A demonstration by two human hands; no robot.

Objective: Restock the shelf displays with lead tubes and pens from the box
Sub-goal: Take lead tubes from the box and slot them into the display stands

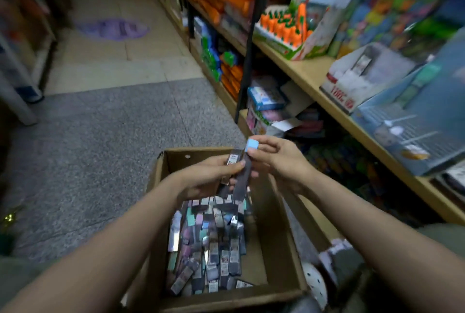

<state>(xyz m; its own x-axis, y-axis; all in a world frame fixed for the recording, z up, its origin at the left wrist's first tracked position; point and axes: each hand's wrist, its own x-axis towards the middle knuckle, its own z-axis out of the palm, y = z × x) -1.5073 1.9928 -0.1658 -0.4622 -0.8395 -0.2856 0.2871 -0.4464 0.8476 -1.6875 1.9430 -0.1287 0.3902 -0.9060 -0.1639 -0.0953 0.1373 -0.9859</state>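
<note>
Restocking looks barely begun: the cardboard box at six o'clock holds many lead tubes. The left hand clasps several; the right hand pinches a blue-capped tube. The shelf waits at two o'clock.

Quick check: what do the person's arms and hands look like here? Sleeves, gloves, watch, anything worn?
Both forearms are bare right to the bottom edge of the frame, with no sleeves in view. The left hand and right hand are ungloved. No watch, ring, bracelet or other marking shows on either wrist, though the picture is somewhat blurred.
</note>
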